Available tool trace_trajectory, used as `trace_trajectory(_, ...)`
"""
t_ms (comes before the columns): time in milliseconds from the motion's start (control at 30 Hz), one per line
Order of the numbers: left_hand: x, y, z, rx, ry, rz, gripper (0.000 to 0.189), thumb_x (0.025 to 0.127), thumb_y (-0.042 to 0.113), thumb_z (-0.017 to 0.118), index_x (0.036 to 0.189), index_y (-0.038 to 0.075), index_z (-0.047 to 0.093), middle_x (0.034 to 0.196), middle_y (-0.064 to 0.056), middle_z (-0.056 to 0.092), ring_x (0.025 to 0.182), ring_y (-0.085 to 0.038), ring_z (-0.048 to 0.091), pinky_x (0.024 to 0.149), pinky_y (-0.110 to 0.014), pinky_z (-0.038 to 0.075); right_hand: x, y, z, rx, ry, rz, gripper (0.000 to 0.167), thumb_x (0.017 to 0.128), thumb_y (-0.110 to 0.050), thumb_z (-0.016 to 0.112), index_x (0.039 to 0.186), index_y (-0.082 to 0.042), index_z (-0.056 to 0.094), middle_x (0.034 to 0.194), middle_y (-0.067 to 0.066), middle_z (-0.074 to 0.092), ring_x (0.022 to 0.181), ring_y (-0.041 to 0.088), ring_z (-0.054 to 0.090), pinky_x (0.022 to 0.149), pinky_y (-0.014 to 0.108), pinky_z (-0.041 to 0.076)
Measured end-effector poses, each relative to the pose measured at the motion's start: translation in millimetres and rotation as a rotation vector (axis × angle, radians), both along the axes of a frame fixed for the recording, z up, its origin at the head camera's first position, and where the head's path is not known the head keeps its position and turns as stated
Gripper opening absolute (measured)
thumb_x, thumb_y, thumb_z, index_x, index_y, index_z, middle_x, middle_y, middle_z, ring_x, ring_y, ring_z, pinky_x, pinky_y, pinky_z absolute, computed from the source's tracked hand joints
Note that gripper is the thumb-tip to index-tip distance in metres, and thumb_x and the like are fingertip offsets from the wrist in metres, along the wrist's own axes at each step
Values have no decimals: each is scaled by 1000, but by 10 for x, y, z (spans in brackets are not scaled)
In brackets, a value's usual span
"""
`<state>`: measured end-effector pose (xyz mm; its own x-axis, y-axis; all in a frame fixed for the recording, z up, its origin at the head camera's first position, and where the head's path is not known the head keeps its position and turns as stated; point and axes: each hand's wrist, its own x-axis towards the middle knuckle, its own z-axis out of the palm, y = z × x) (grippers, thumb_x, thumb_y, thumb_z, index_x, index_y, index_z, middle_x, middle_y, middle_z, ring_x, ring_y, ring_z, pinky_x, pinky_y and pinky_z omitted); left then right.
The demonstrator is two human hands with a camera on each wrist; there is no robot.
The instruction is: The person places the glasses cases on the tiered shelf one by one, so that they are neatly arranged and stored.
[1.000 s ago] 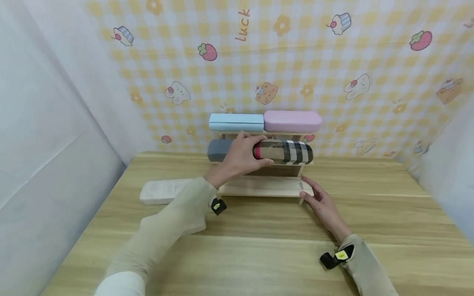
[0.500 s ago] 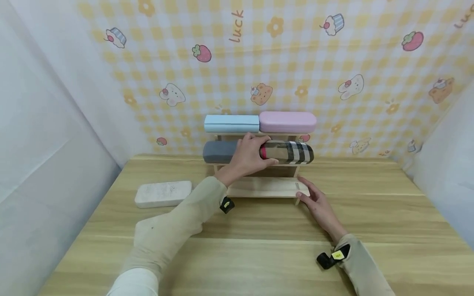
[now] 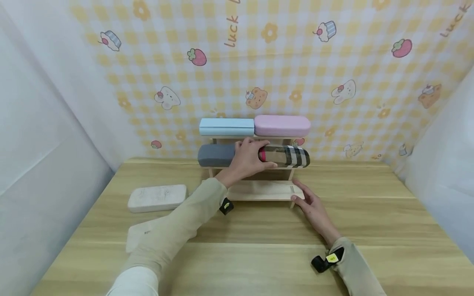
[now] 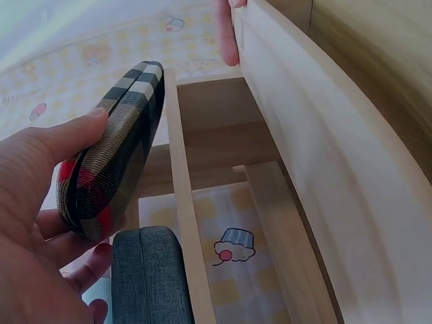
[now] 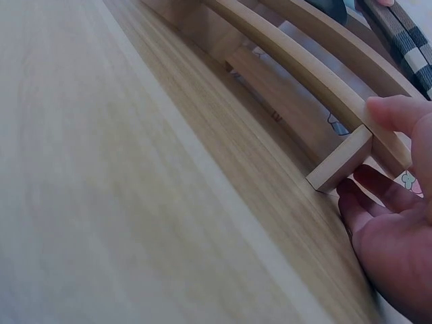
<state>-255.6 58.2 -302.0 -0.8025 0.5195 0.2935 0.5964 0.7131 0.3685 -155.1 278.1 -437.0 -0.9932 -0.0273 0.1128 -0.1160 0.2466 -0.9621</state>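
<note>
On the middle tier of a small wooden shelf (image 3: 259, 190), my left hand (image 3: 247, 158) grips a plaid glasses case (image 3: 275, 155), thumb on one side and fingers on the other. The left wrist view shows that plaid case (image 4: 115, 145) at the tier's edge, beside a grey-blue glasses case (image 4: 152, 277). My right hand (image 3: 314, 209) holds the right end of the lowest tier. In the right wrist view its thumb (image 5: 388, 111) lies on the board and its fingers curl near the support (image 5: 343, 158).
A light blue case (image 3: 226, 127) and a pink case (image 3: 282, 126) sit side by side on the top tier. Left of the shelf, a white case (image 3: 157, 198) lies on the wooden table (image 3: 259, 267). Another pale case (image 3: 138, 234) is partly covered by my left sleeve.
My left hand has shifted the plaid case slightly right along the middle tier, then stayed there. My right hand keeps its hold. The whole head view has drifted a little.
</note>
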Motion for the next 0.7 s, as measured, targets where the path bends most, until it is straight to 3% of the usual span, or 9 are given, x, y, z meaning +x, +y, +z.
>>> trace_trajectory(200,-63,24,-1,-45,32,-13,75,71,57,72,131,16,55,117,2,62,115,-21,38,88,-40,29,-16,6,-16,-11,28,7,55,94,-26,56,144,-12,37,151,8,24,138,20,16,92,9,31)
trace_trajectory(467,-114,37,-11,-144,35,-39,74,76,55,69,134,13,50,126,-3,57,117,-23,35,88,-40,30,-12,5,-10,-39,5,13,55,95,-23,56,145,-12,35,151,6,24,130,25,32,87,12,38)
trace_trajectory(700,-169,34,-31,-192,45,-87,73,81,52,66,138,11,45,133,-7,51,125,-27,36,98,-44,30,50,-48,160,-45,3,19,54,95,-13,55,143,-1,33,151,16,22,138,26,15,91,7,30)
